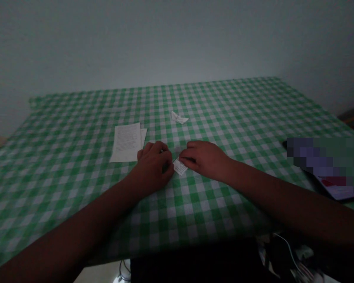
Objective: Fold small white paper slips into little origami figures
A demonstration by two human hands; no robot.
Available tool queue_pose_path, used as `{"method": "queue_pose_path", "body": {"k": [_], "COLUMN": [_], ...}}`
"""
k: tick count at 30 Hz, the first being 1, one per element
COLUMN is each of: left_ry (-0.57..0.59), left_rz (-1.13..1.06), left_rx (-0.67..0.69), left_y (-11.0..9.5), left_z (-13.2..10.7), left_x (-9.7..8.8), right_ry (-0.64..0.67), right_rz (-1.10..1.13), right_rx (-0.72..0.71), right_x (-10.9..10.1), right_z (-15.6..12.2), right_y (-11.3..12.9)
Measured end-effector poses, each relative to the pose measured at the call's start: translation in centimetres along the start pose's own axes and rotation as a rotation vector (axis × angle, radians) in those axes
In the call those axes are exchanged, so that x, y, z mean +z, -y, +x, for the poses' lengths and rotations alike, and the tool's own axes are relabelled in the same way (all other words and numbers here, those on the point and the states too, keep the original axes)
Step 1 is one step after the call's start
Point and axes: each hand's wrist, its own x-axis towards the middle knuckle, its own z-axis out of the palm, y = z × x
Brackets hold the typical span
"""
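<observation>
A small folded piece of printed paper lies on the table between my hands. My left hand is curled, its thumb and forefinger closed at the paper's left edge. On the other side, my right hand pinches the paper's upper right edge between thumb and fingers. Farther back stands a folded paper boat, also with print on it. Sheets of printed paper lie to the left, close to the fingers of my left hand.
A green and white checked tablecloth covers the table. At the right edge sits a dark-rimmed device with a lit screen, partly blurred out. A pale wall rises behind the table. A cable hangs below the front edge.
</observation>
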Motion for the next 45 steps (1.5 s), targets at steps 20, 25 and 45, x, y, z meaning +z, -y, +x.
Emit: {"method": "queue_pose_path", "body": {"k": [20,25,45], "left_ry": [0.005,0.004,0.036], "left_rz": [-0.012,0.002,-0.003], "left_rx": [-0.001,-0.006,0.000], "left_y": [0.3,0.2,0.3], "left_z": [-0.2,-0.1,-0.2], "left_x": [-0.3,-0.3,-0.8], "right_ry": [-0.048,-0.045,0.032], "right_rz": [0.063,0.060,0.154], "right_rx": [0.035,0.061,-0.033], "right_x": [0.6,0.7,-0.3], "right_z": [0.3,0.3,-0.5], "right_y": [-0.4,-0.3,-0.6]}}
